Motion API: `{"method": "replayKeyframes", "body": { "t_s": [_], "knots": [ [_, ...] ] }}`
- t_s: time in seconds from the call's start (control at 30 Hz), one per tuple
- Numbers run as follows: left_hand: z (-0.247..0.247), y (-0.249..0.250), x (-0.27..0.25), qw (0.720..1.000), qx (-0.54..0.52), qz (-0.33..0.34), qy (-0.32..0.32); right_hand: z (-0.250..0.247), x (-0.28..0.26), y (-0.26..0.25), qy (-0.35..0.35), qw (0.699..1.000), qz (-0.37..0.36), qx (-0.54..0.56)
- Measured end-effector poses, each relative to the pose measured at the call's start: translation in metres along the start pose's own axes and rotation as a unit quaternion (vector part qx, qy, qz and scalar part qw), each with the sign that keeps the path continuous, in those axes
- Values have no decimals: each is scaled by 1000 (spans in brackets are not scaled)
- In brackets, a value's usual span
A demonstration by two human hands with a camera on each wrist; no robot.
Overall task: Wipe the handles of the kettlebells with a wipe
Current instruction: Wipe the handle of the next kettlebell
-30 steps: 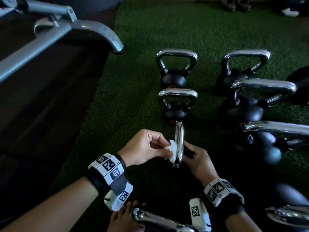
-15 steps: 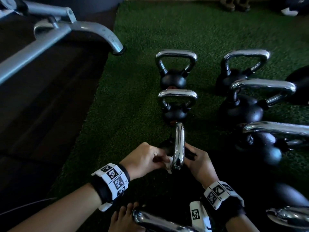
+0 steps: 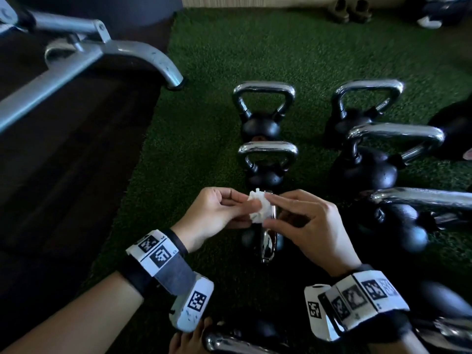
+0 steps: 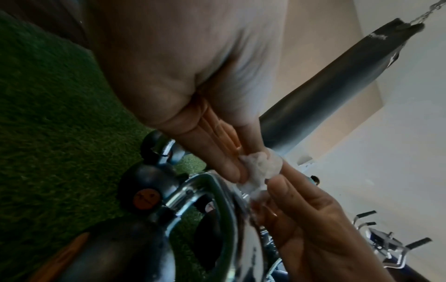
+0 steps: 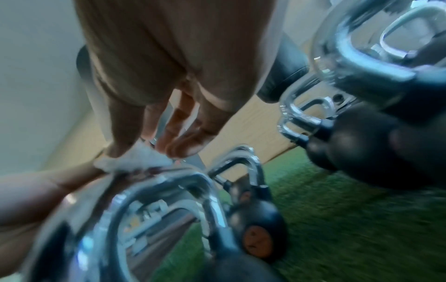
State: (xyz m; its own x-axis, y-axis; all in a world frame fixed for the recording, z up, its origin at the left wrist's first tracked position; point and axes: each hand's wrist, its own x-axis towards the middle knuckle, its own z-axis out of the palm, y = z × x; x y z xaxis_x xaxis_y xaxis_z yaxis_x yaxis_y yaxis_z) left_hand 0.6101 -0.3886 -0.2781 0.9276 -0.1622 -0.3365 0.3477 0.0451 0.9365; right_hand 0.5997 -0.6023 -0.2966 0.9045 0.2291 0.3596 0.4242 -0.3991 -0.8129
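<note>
Both hands meet over the nearest small kettlebell point(image 3: 268, 242), whose chrome handle point(image 4: 217, 192) I see edge-on just below them. A crumpled white wipe point(image 3: 259, 208) sits between the hands, at the far top end of that handle. My left hand point(image 3: 244, 209) pinches the wipe point(image 4: 262, 167) from the left. My right hand point(image 3: 272, 210) pinches it from the right with thumb and forefinger, as the right wrist view shows at the wipe point(image 5: 135, 158). Two more small kettlebells point(image 3: 265, 164) stand in a row behind.
Larger kettlebells point(image 3: 367, 164) crowd the green turf point(image 3: 199, 139) on the right. A grey metal machine frame point(image 3: 107, 52) reaches over the dark floor at left. Another chrome handle point(image 3: 229, 343) and a bare foot point(image 3: 189, 338) lie at the bottom edge. Shoes point(image 3: 350, 11) sit far back.
My left hand rubbed the wipe down the handle while the right held the kettlebell. Now both hands have risen to the handle's top and the right hand has taken hold of the wipe.
</note>
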Motion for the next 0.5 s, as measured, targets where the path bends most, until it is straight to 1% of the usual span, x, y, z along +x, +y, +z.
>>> {"method": "replayKeyframes", "body": {
  "t_s": [0.1, 0.2, 0.27, 0.37, 0.4, 0.43, 0.47, 0.5],
  "knots": [
    [9, 7, -1, 999, -9, -10, -29, 4, 7, -6, 32, 999, 1, 12],
    [6, 14, 3, 998, -3, -16, -56, 6, 9, -10, 68, 997, 19, 13],
    [1, 16, 7, 997, 39, -14, -65, 4, 9, -9, 85, 995, 46, 10],
    [-12, 5, 13, 985, 160, 7, -67, -3, 7, 5, 128, 983, 132, 4],
    [-19, -4, 18, 969, 237, 8, -67, -4, 6, 13, 138, 977, 161, -3],
    [-23, -14, 21, 940, 334, 8, -72, -4, 3, 23, 142, 971, 191, -4],
    [-25, -26, 24, 896, 434, 12, -87, -3, 1, 32, 140, 965, 222, 2],
    [-24, -38, 25, 852, 510, 22, -117, 0, -2, 40, 133, 959, 250, 11]
  ]
}}
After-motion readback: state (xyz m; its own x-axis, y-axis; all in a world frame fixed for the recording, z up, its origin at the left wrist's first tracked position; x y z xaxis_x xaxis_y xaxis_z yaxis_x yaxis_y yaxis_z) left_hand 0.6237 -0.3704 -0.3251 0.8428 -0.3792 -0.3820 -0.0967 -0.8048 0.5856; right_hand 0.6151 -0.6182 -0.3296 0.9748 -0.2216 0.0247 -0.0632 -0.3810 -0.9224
